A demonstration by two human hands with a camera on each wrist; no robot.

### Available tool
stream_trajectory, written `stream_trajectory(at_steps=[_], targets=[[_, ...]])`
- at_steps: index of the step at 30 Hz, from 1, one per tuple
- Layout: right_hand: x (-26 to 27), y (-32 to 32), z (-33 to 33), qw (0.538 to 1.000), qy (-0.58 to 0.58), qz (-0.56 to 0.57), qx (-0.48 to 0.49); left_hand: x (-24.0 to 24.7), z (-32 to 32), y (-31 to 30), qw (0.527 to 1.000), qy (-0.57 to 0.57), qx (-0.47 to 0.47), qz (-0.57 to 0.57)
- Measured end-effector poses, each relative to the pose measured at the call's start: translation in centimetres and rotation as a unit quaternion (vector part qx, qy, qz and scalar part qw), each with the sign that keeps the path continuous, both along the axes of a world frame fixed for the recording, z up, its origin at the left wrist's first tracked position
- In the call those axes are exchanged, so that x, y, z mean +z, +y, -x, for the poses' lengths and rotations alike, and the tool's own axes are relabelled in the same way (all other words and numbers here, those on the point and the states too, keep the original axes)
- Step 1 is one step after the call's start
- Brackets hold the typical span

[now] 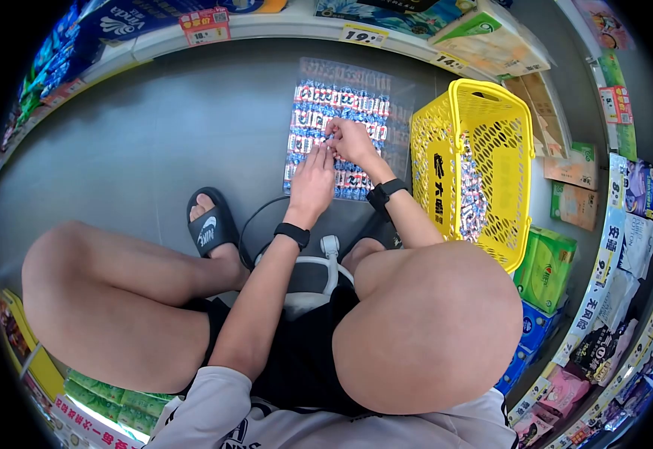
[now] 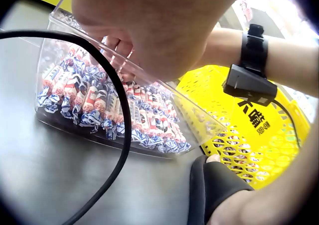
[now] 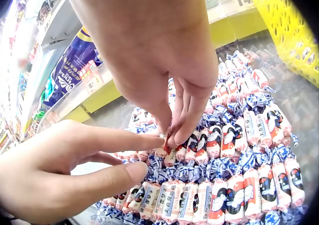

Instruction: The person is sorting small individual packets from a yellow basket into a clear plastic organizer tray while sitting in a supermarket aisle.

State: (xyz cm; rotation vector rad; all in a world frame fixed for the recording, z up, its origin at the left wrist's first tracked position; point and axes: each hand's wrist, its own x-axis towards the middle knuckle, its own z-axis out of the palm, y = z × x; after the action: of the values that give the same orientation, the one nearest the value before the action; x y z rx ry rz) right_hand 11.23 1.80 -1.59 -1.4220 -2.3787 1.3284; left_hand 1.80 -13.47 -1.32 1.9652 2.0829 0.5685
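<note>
Wrapped candies [image 1: 341,97] with blue twisted ends lie in rows inside a clear plastic box [image 2: 112,146]. The right hand [image 1: 353,142] is over the middle rows; in the right wrist view the right hand [image 3: 164,55] points down, thumb and fingertips pinching a candy [image 3: 170,156] in a row. Beside it the left hand [image 1: 314,178] reaches in from the near side. The left hand [image 3: 75,167] has its index finger extended, its tip touching the same spot, thumb apart over the candies. In the left wrist view the left hand [image 2: 149,25] hides most of the contact.
A yellow basket [image 1: 433,168] holding more candies stands right of the box. Shelves with price tags [image 1: 364,35] and packages run behind and to the right. A black cable [image 2: 122,90] loops near the box. Sandalled feet [image 1: 214,224] rest on the grey floor [image 1: 162,127].
</note>
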Motion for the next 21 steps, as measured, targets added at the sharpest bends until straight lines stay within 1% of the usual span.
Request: stream_trajectory(at_steps=[7,11,16,21], targets=[[-1.1,-0.8,-0.3,0.995,0.015,-0.095,-0.017,-0.3,0.1,0.0,1.0,-0.009,-0.005,0.014],[-1.2,-1.0,-0.5,0.997,0.038,-0.051,-0.046,-0.4,0.1,0.0,1.0,-0.023,-0.003,-0.001],[-0.8,-1.2,-0.7,0.997,0.021,-0.072,0.008,0.0,0.1,0.1,1.0,-0.016,-0.01,-0.007],[-1.1,-1.3,-0.5,0.998,0.029,-0.054,-0.004,-0.1,0.1,0.1,1.0,0.001,-0.003,-0.013]])
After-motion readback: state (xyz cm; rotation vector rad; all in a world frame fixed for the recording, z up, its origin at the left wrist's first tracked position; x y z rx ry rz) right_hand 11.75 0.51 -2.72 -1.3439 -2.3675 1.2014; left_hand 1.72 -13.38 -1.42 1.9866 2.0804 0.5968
